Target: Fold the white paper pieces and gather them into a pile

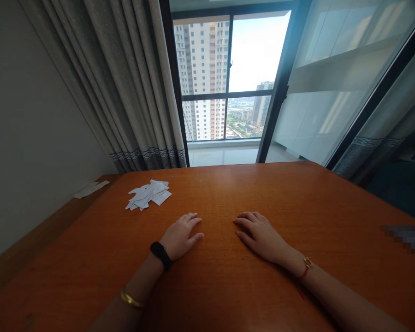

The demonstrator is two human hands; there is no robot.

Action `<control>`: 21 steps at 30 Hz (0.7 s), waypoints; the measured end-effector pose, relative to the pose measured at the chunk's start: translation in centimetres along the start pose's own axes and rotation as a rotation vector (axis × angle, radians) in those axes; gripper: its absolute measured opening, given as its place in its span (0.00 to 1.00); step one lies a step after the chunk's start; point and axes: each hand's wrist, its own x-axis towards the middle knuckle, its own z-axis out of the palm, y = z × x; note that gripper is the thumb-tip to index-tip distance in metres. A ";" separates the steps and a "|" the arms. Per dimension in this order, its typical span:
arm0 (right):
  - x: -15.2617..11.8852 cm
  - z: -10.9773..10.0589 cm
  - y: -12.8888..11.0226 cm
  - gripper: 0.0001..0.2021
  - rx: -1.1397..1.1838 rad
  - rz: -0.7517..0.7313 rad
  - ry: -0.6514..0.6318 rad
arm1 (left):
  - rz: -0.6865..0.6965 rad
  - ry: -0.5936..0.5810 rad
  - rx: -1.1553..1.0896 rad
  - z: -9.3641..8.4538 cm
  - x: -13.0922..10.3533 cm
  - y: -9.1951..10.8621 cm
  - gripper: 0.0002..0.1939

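Note:
My left hand (182, 235) rests palm down on the orange-brown wooden table (214, 286), fingers apart and holding nothing. A black band and a gold bangle circle that wrist and forearm. To its right, across a gap, my right hand (261, 235) lies on the same tabletop, also empty, with its fingers spread; a red cord with a gold piece is on its wrist. A loose pile of white paper pieces (148, 194) sits on the table beyond my left hand, near the far left edge. Neither hand touches the pile.
At the far left, a pale flat strip (91, 189) lies on a ledge beside the wall. Behind the table hang grey curtains (134, 92) next to an open glass door frame (278, 101). A pixelated patch (410, 237) covers something at the right edge.

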 end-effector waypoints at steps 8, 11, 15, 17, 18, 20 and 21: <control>0.0 0.1 0.1 0.16 0.000 -0.002 -0.005 | 0.004 0.003 0.006 0.2 -0.1 -0.3 0.25; 0.0 0.1 0.1 0.16 -0.002 -0.002 -0.003 | 0.006 0.007 0.001 0.2 -0.1 -0.2 0.25; 0.0 0.1 -0.1 0.16 0.000 0.005 -0.002 | -0.001 -0.004 0.003 0.1 -0.1 -0.1 0.25; 0.0 0.0 -0.1 0.16 0.002 0.004 -0.002 | 0.001 -0.005 0.005 0.1 -0.1 -0.1 0.25; 0.0 0.0 0.0 0.16 0.003 0.002 -0.004 | 0.004 -0.001 0.005 0.1 -0.1 -0.2 0.25; 0.0 0.1 0.1 0.16 0.004 -0.004 -0.008 | 0.012 0.009 0.000 0.2 -0.1 -0.2 0.25; 0.0 0.1 0.1 0.16 0.005 -0.007 -0.009 | 0.015 0.013 -0.004 0.2 -0.1 -0.2 0.25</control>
